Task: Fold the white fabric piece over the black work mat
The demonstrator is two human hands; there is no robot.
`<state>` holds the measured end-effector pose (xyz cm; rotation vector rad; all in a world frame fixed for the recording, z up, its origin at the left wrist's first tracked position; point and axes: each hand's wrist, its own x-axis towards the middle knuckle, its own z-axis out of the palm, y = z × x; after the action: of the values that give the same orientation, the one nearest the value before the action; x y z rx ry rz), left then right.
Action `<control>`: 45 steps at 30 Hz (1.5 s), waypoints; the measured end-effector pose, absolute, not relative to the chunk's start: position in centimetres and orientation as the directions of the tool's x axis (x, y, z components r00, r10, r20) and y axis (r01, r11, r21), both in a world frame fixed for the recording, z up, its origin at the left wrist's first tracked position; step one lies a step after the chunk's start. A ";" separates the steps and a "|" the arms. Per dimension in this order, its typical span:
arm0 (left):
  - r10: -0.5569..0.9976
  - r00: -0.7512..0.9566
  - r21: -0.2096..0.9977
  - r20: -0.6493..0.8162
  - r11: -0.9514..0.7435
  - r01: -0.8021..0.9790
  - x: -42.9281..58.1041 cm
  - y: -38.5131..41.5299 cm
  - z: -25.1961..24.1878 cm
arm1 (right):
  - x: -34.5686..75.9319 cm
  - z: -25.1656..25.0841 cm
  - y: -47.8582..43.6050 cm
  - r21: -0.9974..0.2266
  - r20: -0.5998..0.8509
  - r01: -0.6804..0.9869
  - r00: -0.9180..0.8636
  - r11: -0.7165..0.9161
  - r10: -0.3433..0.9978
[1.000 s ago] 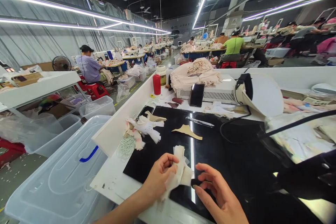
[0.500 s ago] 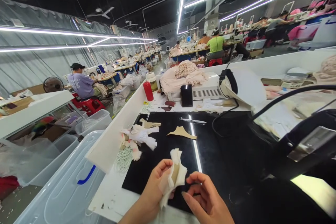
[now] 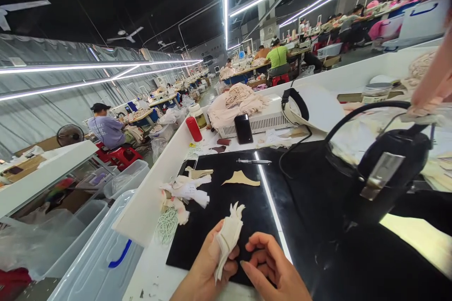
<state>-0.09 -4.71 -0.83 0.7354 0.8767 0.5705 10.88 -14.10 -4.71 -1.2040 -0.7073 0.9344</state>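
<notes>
Long sewing hall under strip lights; up front, a white table (image 3: 152, 268) bearing a black mat (image 3: 215, 211). Over the mat's near edge, left hand (image 3: 206, 275) clamped on a fanned stack of pale fabric pieces (image 3: 228, 236), thumb in front, fingers behind, stack upright above the mat. Just right of the stack, right hand (image 3: 273, 275), fingers curled inward, apart from the fabric; impossible to tell whether anything small sits inside the curl. Mid-mat, a tan cut piece (image 3: 241, 179); at the mat's far edge, a pen (image 3: 254, 162). On the mat's left edge, white scraps (image 3: 186, 189). Beyond the mat, a phone (image 3: 243, 128) and a red bottle (image 3: 194, 129). Over the mat's right side, a black machine (image 3: 388, 174).
</notes>
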 end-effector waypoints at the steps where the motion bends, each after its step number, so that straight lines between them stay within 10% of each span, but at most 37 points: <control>1: 0.706 0.524 0.770 -0.476 0.623 -0.141 -0.1 -4.7 -0.8 | 10.9 -4.7 -14.1 -0.971 -0.022 -0.220 0.458 0.089 0.889; 10: 0.731 0.544 0.861 -0.413 0.508 -0.030 0.4 -5.0 -0.7 | 10.9 -4.8 -14.1 -0.972 -0.042 -0.225 0.447 0.067 0.894; 16: 0.907 0.409 0.990 -0.103 0.053 0.130 0.0 -4.3 -0.7 | 9.9 -5.3 -14.0 -0.916 -0.140 -0.395 0.479 0.070 0.866; 20: 0.882 0.438 0.828 0.176 -0.373 0.418 -0.2 -4.0 0.0 | 9.1 -5.6 -13.8 -0.850 -0.243 -0.523 0.479 0.053 0.843; 26: 0.807 0.533 0.725 0.254 -0.524 0.446 0.2 -4.8 -0.2 | 8.4 -5.4 -13.1 -0.802 -0.295 -0.597 0.417 0.015 0.860; 45: 0.848 0.511 0.989 -0.141 0.148 0.027 1.2 -5.0 -0.8 | 10.6 -5.9 -13.4 -0.753 -0.277 -0.651 0.447 0.096 0.851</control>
<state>1.18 -4.98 -0.76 1.2986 0.8667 0.7115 10.64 -13.35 -5.90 -0.9552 -0.2530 1.1295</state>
